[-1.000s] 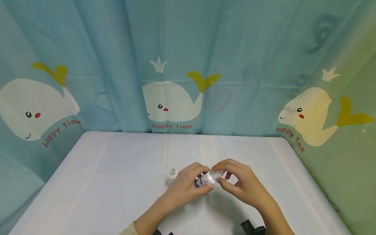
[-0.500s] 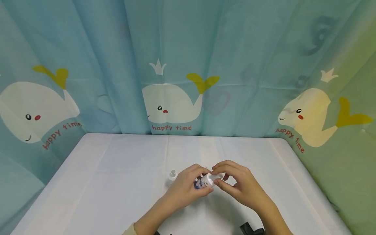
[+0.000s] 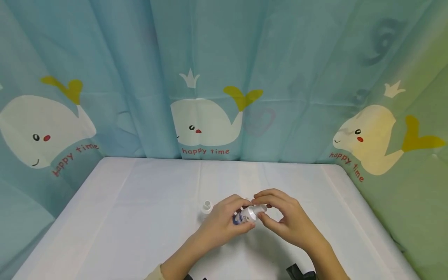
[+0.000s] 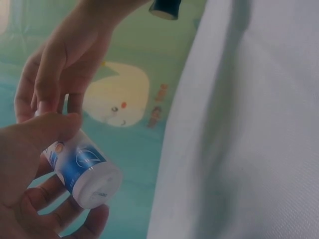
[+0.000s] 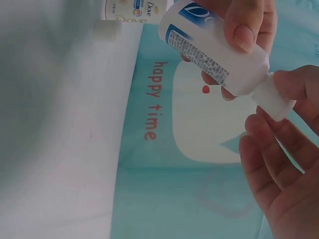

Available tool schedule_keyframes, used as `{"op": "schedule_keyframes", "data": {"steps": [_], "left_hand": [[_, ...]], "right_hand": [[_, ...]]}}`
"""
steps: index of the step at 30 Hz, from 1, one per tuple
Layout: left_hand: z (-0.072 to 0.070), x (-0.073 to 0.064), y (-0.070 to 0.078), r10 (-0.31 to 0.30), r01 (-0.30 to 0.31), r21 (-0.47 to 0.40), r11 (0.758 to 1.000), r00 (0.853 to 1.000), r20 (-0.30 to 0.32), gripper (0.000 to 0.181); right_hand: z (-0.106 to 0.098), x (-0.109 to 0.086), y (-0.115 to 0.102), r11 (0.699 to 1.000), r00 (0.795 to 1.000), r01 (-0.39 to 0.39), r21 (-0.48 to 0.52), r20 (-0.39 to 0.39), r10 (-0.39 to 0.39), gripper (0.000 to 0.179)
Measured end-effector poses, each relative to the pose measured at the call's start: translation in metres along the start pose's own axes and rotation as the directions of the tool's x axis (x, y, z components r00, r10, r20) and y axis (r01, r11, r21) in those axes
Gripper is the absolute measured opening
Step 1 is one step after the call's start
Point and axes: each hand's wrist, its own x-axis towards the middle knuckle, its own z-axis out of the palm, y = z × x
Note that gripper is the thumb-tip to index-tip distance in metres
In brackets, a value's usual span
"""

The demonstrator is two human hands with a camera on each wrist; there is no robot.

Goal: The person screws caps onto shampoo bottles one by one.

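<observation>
My left hand [image 3: 222,219] grips a small white bottle [image 3: 243,216] with a blue label, tilted above the table, neck end toward the right hand. In the left wrist view the base of that bottle [image 4: 88,172] shows between thumb and fingers. My right hand [image 3: 288,217] pinches the white cap [image 5: 273,102] on its neck between thumb and fingertips. Behind the left hand a second white bottle [image 3: 206,207] stands upright with its neck bare, partly hidden. That bottle [image 5: 134,9] carries Dove lettering in the right wrist view.
A small white cylinder that looks like a cap [image 5: 105,30] is on the table near the second bottle. The white-covered table [image 3: 140,217] ends at a blue-green whale-print curtain [image 3: 297,77]. Black straps [image 3: 301,272] show at the lower edge.
My right fingers have shifted slightly around the cap, leaving more of it visible than half a second ago. The left hand keeps its hold on the bottle, and the second bottle stays in place.
</observation>
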Motion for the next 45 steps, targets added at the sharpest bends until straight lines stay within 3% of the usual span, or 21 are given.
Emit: {"op": "schedule_keyframes", "data": {"steps": [10,19,31,45], "left_hand": [[-0.0017,0.0015,0.0006,0.004,-0.004,-0.021,1.000,1.000,-0.014,0.031],[-0.0011,0.0036,-0.0002,0.005,-0.005,-0.006,1.000,1.000,0.001,0.033],[0.0007,0.0028,0.0007,0.001,-0.001,-0.019,1.000,1.000,0.007,0.033],[-0.0009,0.0016,0.0006,0.006,-0.006,-0.019,1.000,1.000,0.001,0.032]], "right_hand": [[0.0029,0.0007,-0.0002,0.999,1.000,0.010,0.035,-0.005,-0.010,0.033],[0.0004,-0.0010,0.0034,0.999,1.000,0.029,0.044,-0.009,-0.029,0.043],[0.0001,-0.0008,0.0025,1.000,1.000,-0.002,-0.003,-0.003,0.002,0.038],[0.0017,0.0006,0.0000,0.999,1.000,0.023,0.033,0.012,-0.023,0.039]]}}
